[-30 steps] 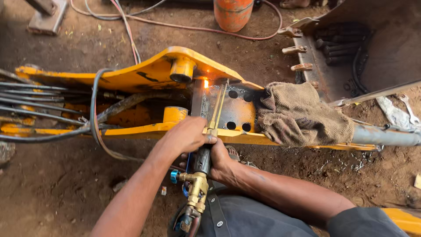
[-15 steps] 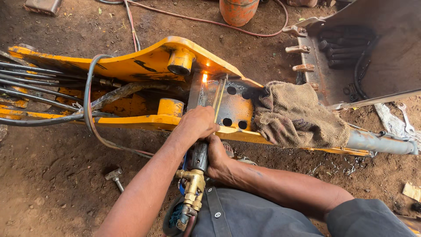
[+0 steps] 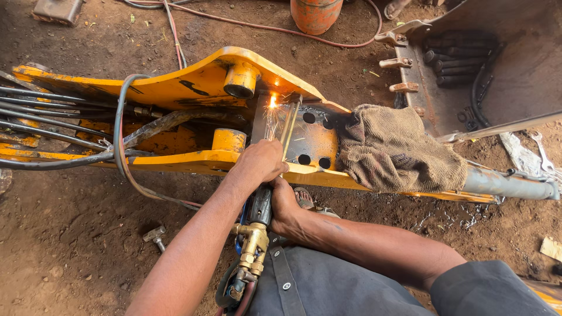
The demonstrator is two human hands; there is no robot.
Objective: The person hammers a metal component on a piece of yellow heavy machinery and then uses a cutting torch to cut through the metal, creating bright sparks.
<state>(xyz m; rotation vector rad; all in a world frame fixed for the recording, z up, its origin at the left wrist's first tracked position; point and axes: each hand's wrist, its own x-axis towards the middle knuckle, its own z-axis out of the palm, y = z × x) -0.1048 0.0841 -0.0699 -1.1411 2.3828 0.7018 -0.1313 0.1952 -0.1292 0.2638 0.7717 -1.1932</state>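
**Mia:** What did the head camera show?

**Tom:** It looked down at two bare arms. The left hand (image 3: pixel 259 162) was curled tight around the front part of a cutting torch (image 3: pixel 260 217). The right hand (image 3: pixel 284 202) was wrapped around the dark handle of the same torch, a bit lower down, close to the person's lap.

**Mia:** So both hands were closed on it?

**Tom:** Yes, the fingers of both were shut around the torch. I could not see the right fingertips well, because the handle hid them.

**Mia:** Where was the torch?

**Tom:** It ran up from the lap to the big yellow machine frame (image 3: pixel 193 88). Its brass valves (image 3: pixel 253 246) sat near the person's dark trousers (image 3: pixel 328 287). Its thin tubes (image 3: pixel 288 126) reached up past the left hand. At the tip was a bright flame (image 3: pixel 272 100), and little sparks fell from it onto the metal.

**Mia:** What was next to the flame?

**Tom:** A metal plate with round holes (image 3: pixel 313 137), just to the right. A brown cloth (image 3: pixel 398 149) lay over the frame beside that plate.

**Mia:** What else was around?

**Tom:** Black hoses (image 3: pixel 52 117) ran along the left side of the frame. An orange gas cylinder (image 3: pixel 316 14) stood at the top. A digger bucket (image 3: pixel 497 70) sat on the right. A small hammer (image 3: pixel 155 235) lay on the brown dirt ground (image 3: pixel 70 234).
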